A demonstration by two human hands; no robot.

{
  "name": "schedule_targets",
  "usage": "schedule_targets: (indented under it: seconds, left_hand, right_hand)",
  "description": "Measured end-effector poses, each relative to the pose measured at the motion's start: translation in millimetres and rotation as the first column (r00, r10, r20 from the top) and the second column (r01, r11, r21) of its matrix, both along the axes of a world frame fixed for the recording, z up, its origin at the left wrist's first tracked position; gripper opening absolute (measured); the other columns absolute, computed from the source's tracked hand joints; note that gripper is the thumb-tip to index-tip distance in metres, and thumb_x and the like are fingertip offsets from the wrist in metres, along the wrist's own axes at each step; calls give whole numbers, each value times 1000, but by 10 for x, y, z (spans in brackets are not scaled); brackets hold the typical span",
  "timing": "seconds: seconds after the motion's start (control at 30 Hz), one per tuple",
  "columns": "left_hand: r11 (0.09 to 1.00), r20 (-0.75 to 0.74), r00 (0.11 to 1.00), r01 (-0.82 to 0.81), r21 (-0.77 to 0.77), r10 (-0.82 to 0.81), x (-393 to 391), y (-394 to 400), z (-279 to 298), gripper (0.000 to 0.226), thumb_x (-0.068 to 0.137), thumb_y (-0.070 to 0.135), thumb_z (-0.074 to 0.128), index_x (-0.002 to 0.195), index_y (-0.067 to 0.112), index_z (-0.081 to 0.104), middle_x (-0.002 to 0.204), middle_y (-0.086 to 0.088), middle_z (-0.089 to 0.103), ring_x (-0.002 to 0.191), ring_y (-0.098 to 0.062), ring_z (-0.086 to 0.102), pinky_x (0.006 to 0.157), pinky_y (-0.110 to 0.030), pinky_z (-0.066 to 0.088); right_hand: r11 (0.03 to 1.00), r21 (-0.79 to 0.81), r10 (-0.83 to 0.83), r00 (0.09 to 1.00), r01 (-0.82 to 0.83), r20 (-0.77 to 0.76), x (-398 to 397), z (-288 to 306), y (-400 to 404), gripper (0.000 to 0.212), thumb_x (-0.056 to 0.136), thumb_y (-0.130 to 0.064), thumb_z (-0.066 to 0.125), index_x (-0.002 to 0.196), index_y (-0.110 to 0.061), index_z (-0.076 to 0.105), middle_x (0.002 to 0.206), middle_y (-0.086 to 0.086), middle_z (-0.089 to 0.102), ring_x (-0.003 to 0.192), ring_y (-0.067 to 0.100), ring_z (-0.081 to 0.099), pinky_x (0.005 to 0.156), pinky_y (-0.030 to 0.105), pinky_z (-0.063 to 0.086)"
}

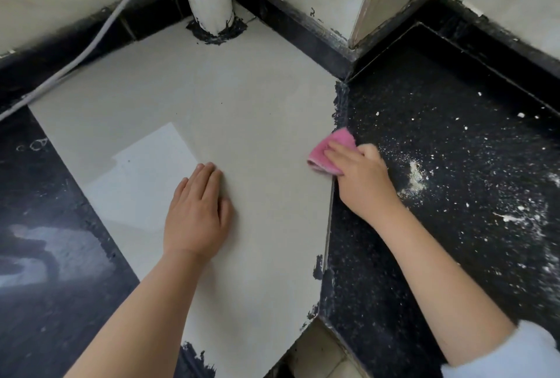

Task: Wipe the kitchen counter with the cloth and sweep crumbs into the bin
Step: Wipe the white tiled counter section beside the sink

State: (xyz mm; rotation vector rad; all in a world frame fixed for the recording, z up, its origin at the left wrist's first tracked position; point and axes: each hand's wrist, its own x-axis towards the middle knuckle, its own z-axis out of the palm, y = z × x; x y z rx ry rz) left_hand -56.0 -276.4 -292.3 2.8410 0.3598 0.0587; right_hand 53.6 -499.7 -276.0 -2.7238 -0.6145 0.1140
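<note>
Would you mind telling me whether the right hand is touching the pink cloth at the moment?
Touching. The head view shows the right hand with its fingers lying over the pink cloth, holding it down on the counter.

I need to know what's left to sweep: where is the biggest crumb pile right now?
In the head view, the crumb pile lies on the black counter, just right of the right hand holding the pink cloth.

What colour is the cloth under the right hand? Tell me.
Pink; the cloth, held by the right hand, shows in the head view.
</note>
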Motion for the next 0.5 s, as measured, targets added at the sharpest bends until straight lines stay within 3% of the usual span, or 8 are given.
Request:
schedule_targets:
  seconds: [0.13,0.23,0.37,0.5]
  left_hand:
    - [1000,-2,1000,8,-6,-8,-1,7,-3,59,81,28,21,118,-5,52,128,-20,52,122,-38,45,102,-51,35]
    - [1000,-4,1000,16,-9,-16,10,16,-3,56,81,26,23,115,-7,53,125,-21,53,119,-40,47,98,-52,38]
    - [1000,-6,1000,21,-1,-21,9,16,-7,55,81,26,24,114,-8,53,124,-22,53,117,-41,48,96,-53,39]
    - [1000,-14,1000,25,12,-25,10,20,-8,53,81,26,25,112,-7,53,122,-22,54,113,-41,49,93,-53,41]
  right_hand:
    - [1000,21,0,996,-2,92,-352,-20,-494,45,74,13,55,113,-7,64,121,6,61,88,34,52,81,50,48]
    - [984,119,-163,945,135,282,-290,32,-706,41,75,-5,37,102,3,67,104,14,68,76,38,55,67,49,53]
    - [949,231,-279,912,214,300,-37,66,-284,36,76,0,46,107,3,64,110,16,66,80,41,53,68,46,48]
    - [984,85,-166,971,154,170,97,-30,266,46,84,-1,48,128,-12,51,138,1,47,101,31,43,83,40,36]
